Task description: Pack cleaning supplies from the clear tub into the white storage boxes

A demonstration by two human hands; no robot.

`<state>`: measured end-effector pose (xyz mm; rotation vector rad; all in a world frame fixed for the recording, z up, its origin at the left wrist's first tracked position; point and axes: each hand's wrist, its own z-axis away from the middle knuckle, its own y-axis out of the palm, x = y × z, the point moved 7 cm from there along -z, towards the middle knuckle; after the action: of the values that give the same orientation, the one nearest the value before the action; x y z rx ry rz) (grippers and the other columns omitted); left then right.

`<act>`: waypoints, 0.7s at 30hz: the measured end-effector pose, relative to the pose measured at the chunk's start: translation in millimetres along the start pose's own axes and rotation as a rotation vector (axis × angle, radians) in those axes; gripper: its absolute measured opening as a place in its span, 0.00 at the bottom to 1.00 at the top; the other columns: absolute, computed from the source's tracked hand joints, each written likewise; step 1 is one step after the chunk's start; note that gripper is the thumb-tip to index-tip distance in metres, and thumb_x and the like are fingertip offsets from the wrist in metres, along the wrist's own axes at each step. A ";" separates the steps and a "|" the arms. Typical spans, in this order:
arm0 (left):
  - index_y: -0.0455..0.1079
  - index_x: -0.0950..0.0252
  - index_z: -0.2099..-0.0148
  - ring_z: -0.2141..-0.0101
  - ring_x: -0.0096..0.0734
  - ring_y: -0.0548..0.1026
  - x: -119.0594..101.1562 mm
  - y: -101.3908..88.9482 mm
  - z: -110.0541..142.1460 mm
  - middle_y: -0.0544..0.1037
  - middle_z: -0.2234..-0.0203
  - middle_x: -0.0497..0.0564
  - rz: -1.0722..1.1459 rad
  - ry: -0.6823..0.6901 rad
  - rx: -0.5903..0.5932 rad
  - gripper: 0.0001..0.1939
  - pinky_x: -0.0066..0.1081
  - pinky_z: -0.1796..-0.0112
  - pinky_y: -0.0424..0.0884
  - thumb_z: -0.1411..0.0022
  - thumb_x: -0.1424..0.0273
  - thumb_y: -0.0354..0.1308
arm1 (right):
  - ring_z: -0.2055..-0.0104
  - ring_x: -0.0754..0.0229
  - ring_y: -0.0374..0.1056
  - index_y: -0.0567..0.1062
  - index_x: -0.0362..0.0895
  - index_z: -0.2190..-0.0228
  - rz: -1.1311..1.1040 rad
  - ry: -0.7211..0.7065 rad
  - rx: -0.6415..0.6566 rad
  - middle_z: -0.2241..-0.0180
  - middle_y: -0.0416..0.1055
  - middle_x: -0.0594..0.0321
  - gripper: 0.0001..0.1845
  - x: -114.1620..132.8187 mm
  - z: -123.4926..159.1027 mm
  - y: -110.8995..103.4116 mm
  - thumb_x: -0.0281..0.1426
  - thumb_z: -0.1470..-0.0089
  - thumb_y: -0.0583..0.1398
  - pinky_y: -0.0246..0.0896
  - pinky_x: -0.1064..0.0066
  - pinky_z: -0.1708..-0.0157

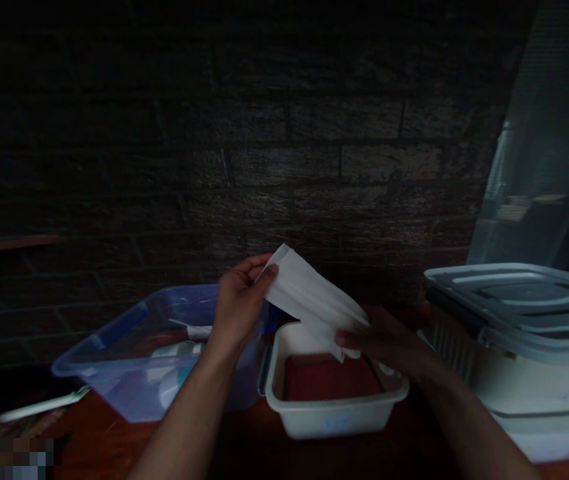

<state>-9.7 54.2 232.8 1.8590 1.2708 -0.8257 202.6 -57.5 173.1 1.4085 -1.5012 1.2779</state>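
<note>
Both my hands hold a folded white sheet (309, 287), paper or thin cloth, tilted down to the right. My left hand (242, 293) pinches its upper left corner between thumb and fingers. At its lower right end, my right hand (379, 340) has the thumb on top and the fingers mostly hidden behind or in shadow. Right below the sheet stands an open white plastic tub (334, 417) with something flat and dark red (329, 379) in it. The sheet's lower edge hangs over the tub's opening.
Left of the tub is a translucent blue plastic bin (129, 393) with white items inside. A lidded white container (524, 373) stands at the right. All rest on a reddish-brown wooden surface (94, 440) before a dark brick wall (284, 167). A pale stick (34, 407) lies at the left.
</note>
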 end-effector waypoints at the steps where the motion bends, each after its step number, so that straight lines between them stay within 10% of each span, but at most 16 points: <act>1: 0.77 0.67 0.48 0.72 0.32 0.79 -1.5 -0.9 -1.1 0.85 0.67 0.54 -0.013 -0.007 0.020 0.24 0.28 0.69 0.72 0.44 0.61 0.73 | 0.46 0.44 0.72 0.78 0.47 0.46 0.025 -0.016 0.020 0.52 0.80 0.56 0.31 5.1 2.4 0.3 0.42 0.51 0.73 0.69 0.57 0.48; 15: 0.80 0.62 0.49 0.76 0.31 0.71 0.9 -14.3 23.0 0.80 0.74 0.49 -0.406 0.085 0.183 0.16 0.25 0.76 0.61 0.39 0.69 0.63 | 0.67 0.50 0.75 0.84 0.43 0.63 0.588 0.012 -0.027 0.69 0.81 0.57 0.15 -1.1 1.7 -22.0 0.42 0.41 0.63 0.65 0.65 0.69; 21: 0.84 0.62 0.55 0.84 0.29 0.67 5.9 -20.1 26.9 0.77 0.80 0.48 -0.364 0.005 0.136 0.14 0.27 0.81 0.60 0.38 0.66 0.59 | 0.56 0.46 0.76 0.82 0.43 0.55 0.532 -0.043 -0.076 0.59 0.82 0.56 0.17 8.0 -2.7 -26.3 0.39 0.42 0.64 0.71 0.59 0.56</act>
<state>-29.7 39.4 209.5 1.7571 1.6199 -1.1231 226.7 -55.0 186.4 1.0230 -2.0172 1.4817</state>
